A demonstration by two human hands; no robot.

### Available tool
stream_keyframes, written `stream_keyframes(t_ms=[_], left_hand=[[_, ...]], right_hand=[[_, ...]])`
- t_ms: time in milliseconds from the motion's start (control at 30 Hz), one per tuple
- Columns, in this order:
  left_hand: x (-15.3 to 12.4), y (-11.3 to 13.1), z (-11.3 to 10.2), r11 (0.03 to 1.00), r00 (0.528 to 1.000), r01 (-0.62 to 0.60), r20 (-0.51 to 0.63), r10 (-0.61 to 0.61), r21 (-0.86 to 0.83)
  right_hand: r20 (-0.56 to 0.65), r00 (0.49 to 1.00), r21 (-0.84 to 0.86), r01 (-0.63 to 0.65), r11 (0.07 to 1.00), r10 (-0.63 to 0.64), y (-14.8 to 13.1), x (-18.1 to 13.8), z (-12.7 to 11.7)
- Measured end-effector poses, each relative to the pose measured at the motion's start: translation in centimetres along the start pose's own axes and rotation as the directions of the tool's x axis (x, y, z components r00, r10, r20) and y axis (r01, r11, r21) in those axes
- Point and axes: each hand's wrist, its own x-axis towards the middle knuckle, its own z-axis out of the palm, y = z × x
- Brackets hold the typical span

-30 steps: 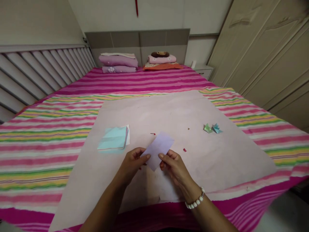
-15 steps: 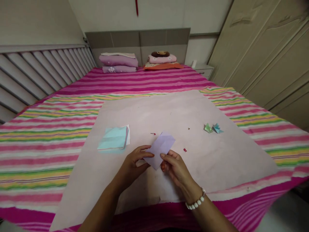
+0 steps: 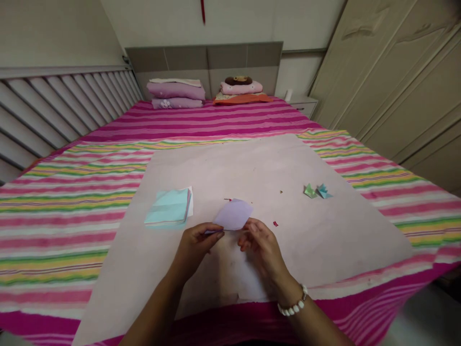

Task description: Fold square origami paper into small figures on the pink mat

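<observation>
though partly hidden, lilac paper in the left hand, pinched; right hand half-curled, grip unclear

Paper stack leftward — free room beyond

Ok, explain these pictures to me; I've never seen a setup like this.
There is no machine here, just a person's two bare hands. Every picture comes from one camera worn on the head, looking forward and down.

The left hand pinches a purple paper by its near left edge. The right hand, with a beaded bracelet at its wrist, is at the paper's right side; whether it grips is unclear.

Below them, a pale sheet covers part of a bed. On it lie a paper stack to the left and two folded shapes, green and blue, to the right.
</observation>
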Motion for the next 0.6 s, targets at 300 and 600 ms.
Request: stream_keyframes(t_ms=[300, 600], left_hand=[[-0.13, 0.40, 0.31, 0.993, 0.993, -0.112, 0.035, 0.111, 0.032], [-0.11, 0.15, 0.54, 0.998, 0.993, -0.068, -0.096, 0.067, -0.010]], right_hand=[[0.033, 0.979, -0.296, 0.200, 0.934, -0.199, 0.03, -0.16, -0.09], [-0.045, 0.966, -0.422, 0.213, 0.881, -0.255, -0.19, 0.13, 0.15]])
